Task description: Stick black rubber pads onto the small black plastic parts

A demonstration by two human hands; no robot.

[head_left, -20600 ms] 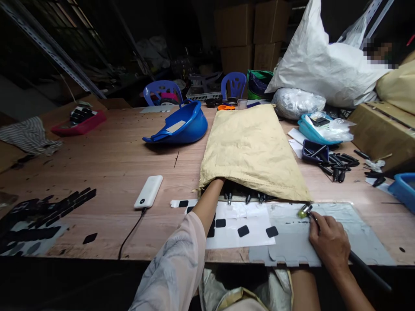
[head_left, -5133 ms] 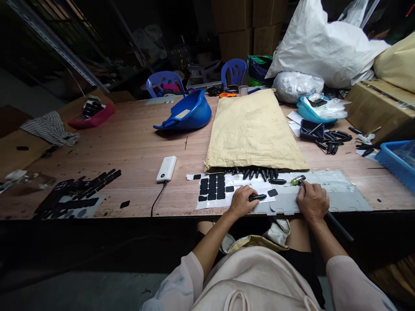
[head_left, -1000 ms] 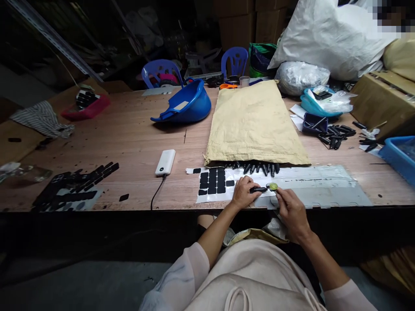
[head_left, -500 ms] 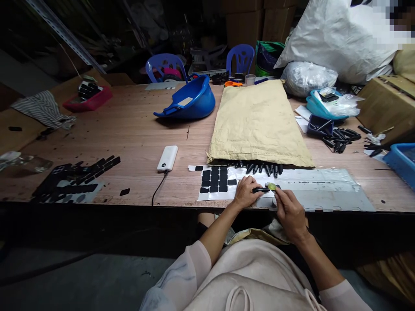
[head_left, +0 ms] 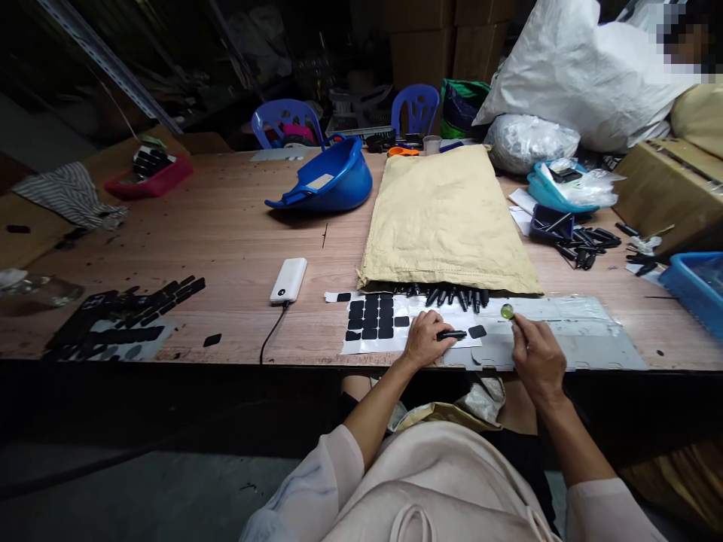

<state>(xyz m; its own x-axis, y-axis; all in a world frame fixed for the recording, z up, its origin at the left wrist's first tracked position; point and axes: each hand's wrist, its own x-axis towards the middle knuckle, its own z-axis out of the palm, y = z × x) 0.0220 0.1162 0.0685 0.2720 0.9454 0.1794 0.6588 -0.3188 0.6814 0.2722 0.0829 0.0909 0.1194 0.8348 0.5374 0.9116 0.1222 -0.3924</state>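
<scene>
Tube (head_left: 455, 334): black, slim, lying left to right, pinned under the left hand (head_left: 425, 339).
Hammer (head_left: 507, 311): round yellow-green face, in the right hand (head_left: 539, 360), beyond the tube's end.

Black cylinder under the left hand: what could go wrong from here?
Fingers: the left hand grips the black cylinder close to its tip, so the green-headed tool in the right hand might catch them if it swings that way.
Patch: a loose black patch lies just past the tip and could get knocked aside.
Spill: black pieces poke from the sack and might roll out.
</scene>
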